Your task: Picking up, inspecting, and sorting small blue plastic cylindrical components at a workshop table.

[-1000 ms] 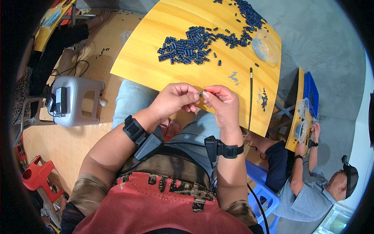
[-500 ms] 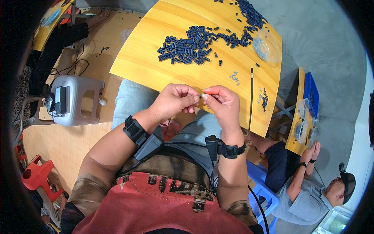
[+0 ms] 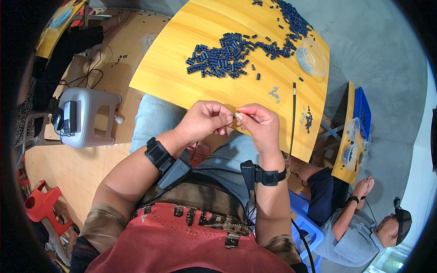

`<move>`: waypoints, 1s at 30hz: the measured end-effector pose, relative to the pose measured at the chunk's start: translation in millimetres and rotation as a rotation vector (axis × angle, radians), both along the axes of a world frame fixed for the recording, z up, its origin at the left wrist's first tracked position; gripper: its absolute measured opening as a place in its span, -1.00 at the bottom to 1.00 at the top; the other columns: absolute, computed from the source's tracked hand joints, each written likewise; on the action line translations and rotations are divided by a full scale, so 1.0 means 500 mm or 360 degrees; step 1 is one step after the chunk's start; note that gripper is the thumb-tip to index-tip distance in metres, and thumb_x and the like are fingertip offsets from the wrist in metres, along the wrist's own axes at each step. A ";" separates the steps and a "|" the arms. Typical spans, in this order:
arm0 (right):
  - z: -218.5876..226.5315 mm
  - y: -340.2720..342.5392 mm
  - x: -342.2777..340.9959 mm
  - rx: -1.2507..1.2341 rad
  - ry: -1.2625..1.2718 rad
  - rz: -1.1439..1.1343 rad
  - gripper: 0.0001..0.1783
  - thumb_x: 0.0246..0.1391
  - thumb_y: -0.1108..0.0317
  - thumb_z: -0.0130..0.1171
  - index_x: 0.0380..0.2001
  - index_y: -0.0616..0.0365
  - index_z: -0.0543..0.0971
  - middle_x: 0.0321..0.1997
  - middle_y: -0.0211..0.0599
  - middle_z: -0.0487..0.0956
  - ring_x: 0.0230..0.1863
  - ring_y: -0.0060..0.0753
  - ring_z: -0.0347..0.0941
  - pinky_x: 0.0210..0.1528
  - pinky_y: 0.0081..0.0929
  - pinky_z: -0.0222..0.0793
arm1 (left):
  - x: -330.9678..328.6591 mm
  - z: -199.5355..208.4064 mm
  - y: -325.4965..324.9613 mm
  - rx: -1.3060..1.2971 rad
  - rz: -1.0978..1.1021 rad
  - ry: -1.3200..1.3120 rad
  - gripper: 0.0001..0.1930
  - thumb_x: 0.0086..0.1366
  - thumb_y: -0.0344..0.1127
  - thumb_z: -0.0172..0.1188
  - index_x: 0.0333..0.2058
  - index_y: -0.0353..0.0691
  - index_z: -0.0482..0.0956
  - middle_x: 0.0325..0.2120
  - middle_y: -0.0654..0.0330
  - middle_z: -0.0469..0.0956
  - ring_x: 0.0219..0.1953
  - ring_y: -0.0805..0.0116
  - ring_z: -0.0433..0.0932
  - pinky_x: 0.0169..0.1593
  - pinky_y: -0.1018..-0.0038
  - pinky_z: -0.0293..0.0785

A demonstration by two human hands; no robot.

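Just past the table's near edge, my left hand (image 3: 205,119) and my right hand (image 3: 259,126) meet fingertip to fingertip. Both are closed in a pinch on one tiny dark piece (image 3: 234,117), mostly covered by the fingers; its exact kind is too small to make out. Beyond them on the yellow wooden table (image 3: 182,50) lies a heap of small dark blue-black plastic blocks (image 3: 221,57), some with holes. To the right are a few small silvery metal parts (image 3: 274,94) and a little group of black pieces (image 3: 309,119).
A thin black rod (image 3: 293,113) lies along the table's right side. A clear plastic bowl (image 3: 312,59) holds small pale bits, near another dark heap (image 3: 293,18). On the left stands a grey stool (image 3: 88,116). A co-worker (image 3: 355,234) sits at the right.
My fingertips have shifted slightly, still pinched together around the small piece. The view has tilted a little, and the co-worker's hands at the right have lowered slightly.
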State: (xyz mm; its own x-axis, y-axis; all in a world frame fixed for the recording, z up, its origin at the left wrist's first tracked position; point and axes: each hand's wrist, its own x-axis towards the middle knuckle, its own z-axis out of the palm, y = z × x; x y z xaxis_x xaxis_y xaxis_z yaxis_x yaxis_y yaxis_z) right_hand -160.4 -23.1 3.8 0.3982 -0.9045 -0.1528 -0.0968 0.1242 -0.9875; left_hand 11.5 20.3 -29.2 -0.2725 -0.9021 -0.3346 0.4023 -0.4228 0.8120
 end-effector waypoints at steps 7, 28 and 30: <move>-0.008 0.000 0.003 0.0018 -0.0050 -0.0024 -0.88 -0.07 0.62 0.18 -0.38 0.25 0.58 -0.45 -0.42 0.54 -0.47 -0.68 0.45 -0.46 -0.75 0.36 | -0.001 0.000 0.000 -0.0014 0.0038 -0.0019 -0.88 0.21 -0.38 0.16 -0.35 -0.31 0.54 -0.48 0.27 0.54 -0.54 0.60 0.42 -0.44 0.68 0.38; -0.009 -0.003 0.007 -0.0009 -0.0049 0.0025 -0.88 -0.06 0.61 0.19 -0.37 0.27 0.58 -0.39 -0.39 0.52 -0.44 -0.64 0.42 -0.40 -0.71 0.35 | -0.002 0.008 -0.004 -0.0007 0.0037 -0.0098 -0.87 0.25 -0.34 0.11 -0.37 -0.28 0.53 -0.49 0.30 0.53 -0.53 0.61 0.46 -0.45 0.68 0.37; -0.007 -0.005 0.015 -0.0306 0.0119 0.0036 -0.89 -0.07 0.61 0.19 -0.39 0.28 0.58 -0.37 -0.38 0.51 -0.37 -0.63 0.41 -0.35 -0.70 0.33 | 0.000 0.007 -0.005 -0.0009 0.0045 -0.0092 -0.87 0.25 -0.33 0.11 -0.37 -0.28 0.53 -0.49 0.29 0.53 -0.53 0.60 0.46 -0.45 0.68 0.38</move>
State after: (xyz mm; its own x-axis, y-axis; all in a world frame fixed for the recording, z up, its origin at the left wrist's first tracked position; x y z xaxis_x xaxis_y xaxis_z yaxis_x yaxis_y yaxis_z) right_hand -153.1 -25.6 0.2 0.4126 -0.9109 -0.0082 -0.1711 -0.0687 -0.9829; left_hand 11.7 18.1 -25.4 -0.2271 -0.9111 -0.3439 0.3667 -0.4072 0.8365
